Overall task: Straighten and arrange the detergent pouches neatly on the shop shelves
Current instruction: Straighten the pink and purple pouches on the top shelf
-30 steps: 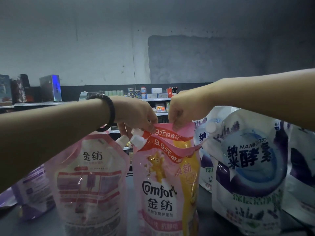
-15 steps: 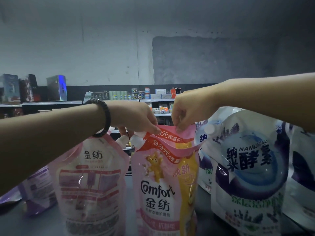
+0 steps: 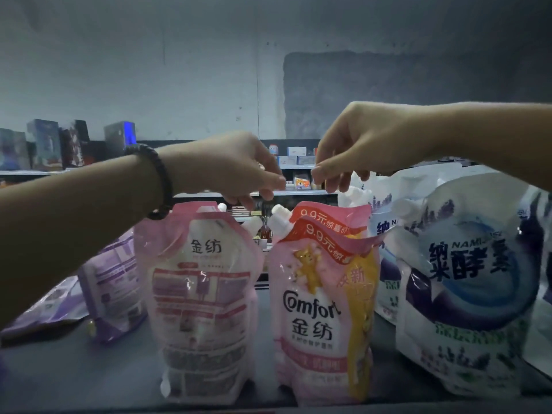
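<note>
L hand (image 3: 230, 171), R hand (image 3: 358, 150) loose, empty over Comfort pouch (image 3: 313, 309) (white pouch (image 3: 466, 309) just rt).

A shop, seemingly: price-marked pouches (image 3: 322, 294), dim stocked shelves (image 3: 298, 193) behind.

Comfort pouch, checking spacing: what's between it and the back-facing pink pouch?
Head view: bare shelf strip separates Comfort pouch and pink pouch; white cap pokes in above.
</note>
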Demonstrator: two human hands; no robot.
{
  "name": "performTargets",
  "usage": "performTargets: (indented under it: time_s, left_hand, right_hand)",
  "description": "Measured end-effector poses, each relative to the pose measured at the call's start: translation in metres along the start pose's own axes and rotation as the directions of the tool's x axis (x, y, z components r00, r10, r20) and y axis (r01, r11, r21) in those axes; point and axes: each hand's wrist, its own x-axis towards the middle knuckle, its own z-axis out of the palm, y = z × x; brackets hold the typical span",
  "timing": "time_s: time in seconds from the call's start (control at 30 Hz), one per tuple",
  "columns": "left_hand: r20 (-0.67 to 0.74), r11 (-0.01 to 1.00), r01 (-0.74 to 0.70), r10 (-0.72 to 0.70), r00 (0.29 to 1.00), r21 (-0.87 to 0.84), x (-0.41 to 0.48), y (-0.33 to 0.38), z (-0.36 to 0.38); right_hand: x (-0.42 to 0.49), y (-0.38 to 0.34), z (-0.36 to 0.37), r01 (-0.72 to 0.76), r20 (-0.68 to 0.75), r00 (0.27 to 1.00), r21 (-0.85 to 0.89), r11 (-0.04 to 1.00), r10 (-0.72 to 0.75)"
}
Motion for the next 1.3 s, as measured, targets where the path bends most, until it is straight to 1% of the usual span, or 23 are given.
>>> performTargets:
  time_s: [0.17,0.37,0.5,0.63,0.8,0.93,1.03,1.17,1.23,1.3]
  left_hand:
    - [-0.150,0.988,-0.126,0.112,0.982,-0.085,-0.030,-0.014,-0.021]
    - [-0.136,0.968,-0.216,0.199,0.971,-0.130,-0.063,-0.044,-0.034]
    - [-0.172,0.949,-0.263,0.233,0.957,-0.175,-0.082,-0.065,-0.034]
    - [-0.199,0.926,-0.336,0.302,0.932,-0.170,-0.102,-0.083,-0.029]
    - [-0.272,0.887,-0.404,0.341,0.900,-0.225,-0.124,-0.100,-0.012]
    - [-0.349,0.878,-0.413,0.319,0.881,-0.240,-0.143,-0.110,0.010]
    - [-0.376,0.884,-0.377,0.262,0.889,-0.276,-0.162,-0.116,0.031]
    - [-0.437,0.894,-0.322,0.166,0.884,-0.312,-0.182,-0.125,0.061]
    - [-0.476,0.903,-0.286,0.107,0.873,-0.321,-0.188,-0.130,0.077]
    - [-0.521,0.921,-0.258,0.072,0.850,-0.293,-0.192,-0.133,0.092]
  right_hand:
    - [-0.007,-0.042,0.017,0.009,-0.125,0.992,0.089,0.996,0.002]
    - [-0.015,-0.081,0.040,-0.007,-0.255,0.966,0.144,0.990,0.044]
    - [-0.025,-0.099,0.057,-0.047,-0.313,0.944,0.187,0.981,0.105]
    - [-0.036,-0.113,0.080,-0.103,-0.365,0.910,0.264,0.959,0.198]
    - [-0.050,-0.125,0.118,-0.148,-0.387,0.861,0.429,0.891,0.329]
    - [-0.060,-0.128,0.149,-0.153,-0.382,0.826,0.554,0.818,0.414]
    - [-0.067,-0.124,0.176,-0.157,-0.407,0.774,0.619,0.770,0.485]
    - [-0.075,-0.118,0.212,-0.190,-0.432,0.721,0.628,0.755,0.542]
    - [-0.077,-0.119,0.230,-0.198,-0.431,0.708,0.639,0.743,0.559]
    - [-0.078,-0.120,0.246,-0.171,-0.431,0.700,0.673,0.720,0.569]
